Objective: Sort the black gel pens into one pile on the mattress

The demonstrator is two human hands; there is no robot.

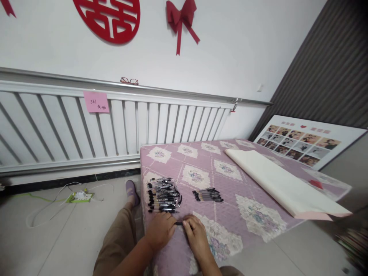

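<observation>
- Left hand and right hand meet at 6 o'clock of the frame, resting on the bed with its purple patterned cover.
- A pen, dark and small, is held between both hands; left fingers are closed on one end, right fingers closed on the other. Only its middle shows.
- Large pen pile lies at 12 o'clock of the left hand, just beside it, near the bed's left edge.
- Smaller pen pile lies at 1 o'clock of the right hand, apart from the big pile.
- Rolled white sheet lies across the bed at 3 o'clock, well apart from the hands.
- Photo board leans at 2 o'clock behind the bed.
- White radiator runs along the wall at 10 o'clock, pink note stuck on it, glasses on the ledge above.
- Person's knee in tan trousers at 7 o'clock, purple shoe on the floor.
</observation>
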